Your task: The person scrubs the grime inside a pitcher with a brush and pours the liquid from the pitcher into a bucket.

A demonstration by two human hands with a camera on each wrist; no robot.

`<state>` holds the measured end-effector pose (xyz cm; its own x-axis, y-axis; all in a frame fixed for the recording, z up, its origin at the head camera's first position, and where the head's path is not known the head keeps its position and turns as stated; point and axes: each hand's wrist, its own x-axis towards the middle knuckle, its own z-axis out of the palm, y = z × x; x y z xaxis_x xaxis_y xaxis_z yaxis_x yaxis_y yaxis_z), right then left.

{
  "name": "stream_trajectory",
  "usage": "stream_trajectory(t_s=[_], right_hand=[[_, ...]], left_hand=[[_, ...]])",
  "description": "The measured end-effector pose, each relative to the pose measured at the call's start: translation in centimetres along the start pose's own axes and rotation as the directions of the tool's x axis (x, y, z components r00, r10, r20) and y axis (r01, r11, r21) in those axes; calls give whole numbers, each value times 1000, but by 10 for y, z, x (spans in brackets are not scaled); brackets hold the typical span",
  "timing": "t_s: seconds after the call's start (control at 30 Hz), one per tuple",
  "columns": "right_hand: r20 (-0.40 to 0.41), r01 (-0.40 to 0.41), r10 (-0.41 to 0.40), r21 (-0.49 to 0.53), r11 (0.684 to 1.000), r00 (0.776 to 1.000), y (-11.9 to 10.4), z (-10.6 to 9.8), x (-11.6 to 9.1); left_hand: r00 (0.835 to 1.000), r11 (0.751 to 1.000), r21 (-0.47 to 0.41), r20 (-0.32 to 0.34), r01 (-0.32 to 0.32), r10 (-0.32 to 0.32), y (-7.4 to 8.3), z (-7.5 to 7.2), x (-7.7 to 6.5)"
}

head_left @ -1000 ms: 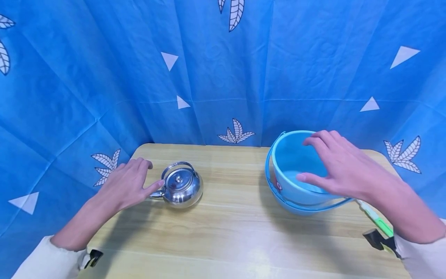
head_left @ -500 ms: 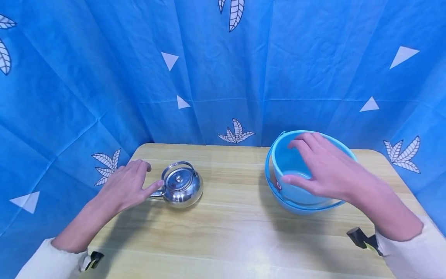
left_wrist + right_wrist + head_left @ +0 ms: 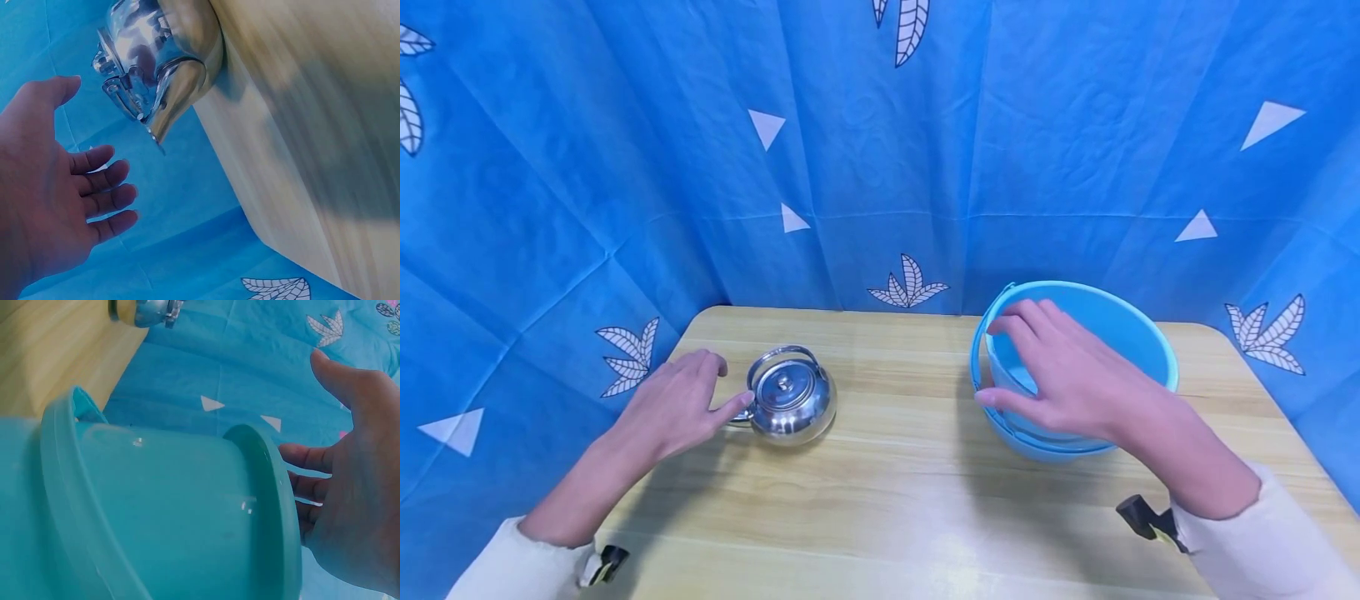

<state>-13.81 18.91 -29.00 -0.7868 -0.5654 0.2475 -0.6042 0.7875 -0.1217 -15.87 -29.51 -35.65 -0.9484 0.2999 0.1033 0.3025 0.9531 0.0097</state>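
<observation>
A shiny steel kettle [image 3: 793,412] with a lidded top and an arched handle stands on the left of the table, its spout toward my left hand [image 3: 673,400]. That hand hovers beside it, fingers loosely bent, thumb overlapping the spout in the head view. In the left wrist view the kettle [image 3: 187,37] is apart from the hand [image 3: 56,181]. On the right stands a light blue bucket [image 3: 1138,333], its bail handle lowered around its side. My right hand [image 3: 1060,367] hangs over the bucket's mouth, empty, fingers spread and slightly bent near the rim [image 3: 284,506].
The wooden table [image 3: 865,500] carries both things near its back half. A blue curtain [image 3: 880,167] with white leaves and triangles hangs behind and at the sides. The kettle's edge [image 3: 150,311] also shows at the top of the right wrist view.
My right hand has moved left across the bucket's mouth, toward its left rim. A green-and-white item beyond the bucket is now hidden by the forearm. The left hand has barely shifted.
</observation>
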Motion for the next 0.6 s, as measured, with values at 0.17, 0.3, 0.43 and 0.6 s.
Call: stream_trajectory(t_s=[0.17,0.3,0.43,0.6], right_hand=[[9,5,-5,10,1000,1000,-6,6,3],[25,0,0,15,1000,1000,-12,10,7],[31,6,-7,28,1000,999,-17,13,11],[24,33,-34,26,999,999,-21,20,15]], left_hand=[[1000,1000,-3,12,12,-12,1,5,-1],[1000,1000,-3,5,13,-13,1,8,-1],[1000,1000,-8,2,12,-12,2,10,-1],[1000,1000,-19,-3,3,-3,3,15,-1]])
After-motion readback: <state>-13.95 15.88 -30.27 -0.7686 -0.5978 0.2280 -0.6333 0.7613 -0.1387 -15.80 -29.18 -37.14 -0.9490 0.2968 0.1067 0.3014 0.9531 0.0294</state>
